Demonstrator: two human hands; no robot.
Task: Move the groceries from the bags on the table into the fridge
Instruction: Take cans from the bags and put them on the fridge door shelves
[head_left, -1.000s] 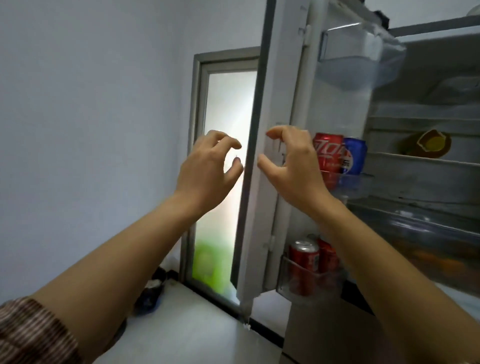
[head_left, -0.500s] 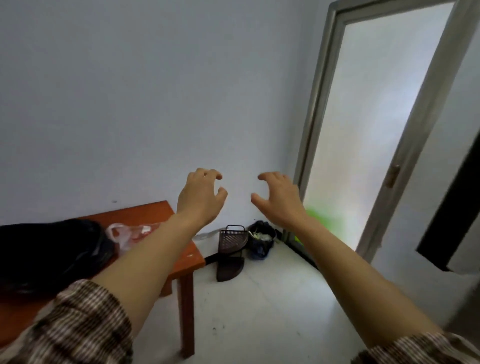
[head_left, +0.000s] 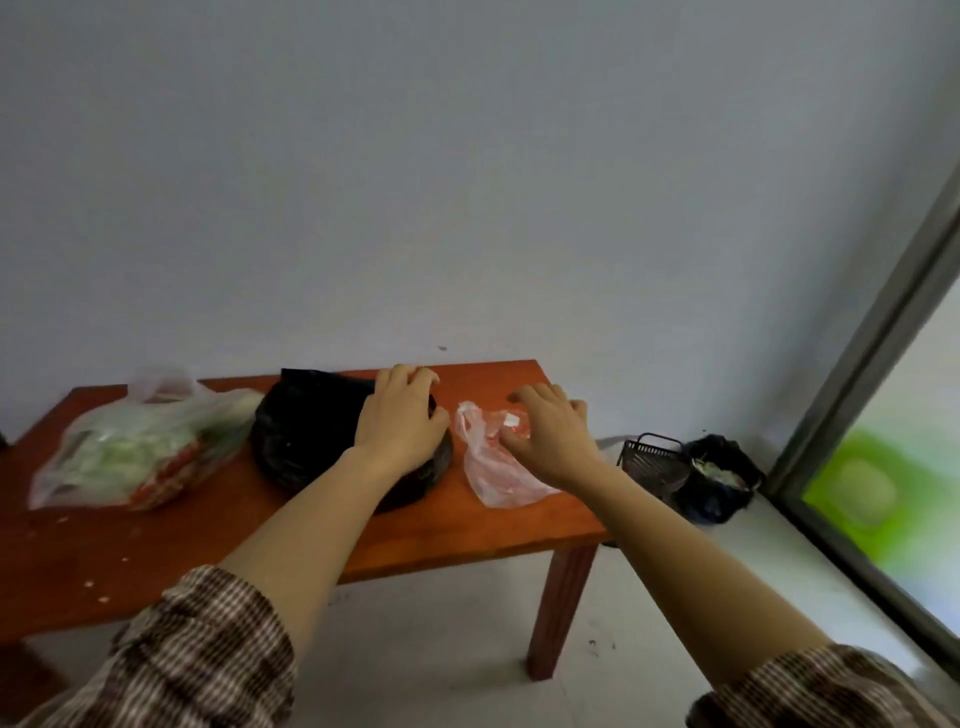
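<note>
Three bags lie on a low red-brown wooden table (head_left: 452, 540). A clear bag (head_left: 130, 457) with green and red produce is at the left. A black bag (head_left: 306, 441) sits in the middle, and my left hand (head_left: 400, 421) hovers over its right side, fingers spread, holding nothing. A flat pinkish plastic bag (head_left: 488, 478) lies at the right end, with my right hand (head_left: 550, 441) just above it, fingers apart and empty. The fridge is out of view.
A black mesh basket (head_left: 649, 462) and a dark bin bag with waste (head_left: 722, 478) stand on the white floor right of the table. A glass door with a grey frame (head_left: 878, 332) runs down the right side. A plain wall is behind.
My view has swung left from the open fridge, past the door, to the table. Both empty hands have come down over the black and pinkish bags.
</note>
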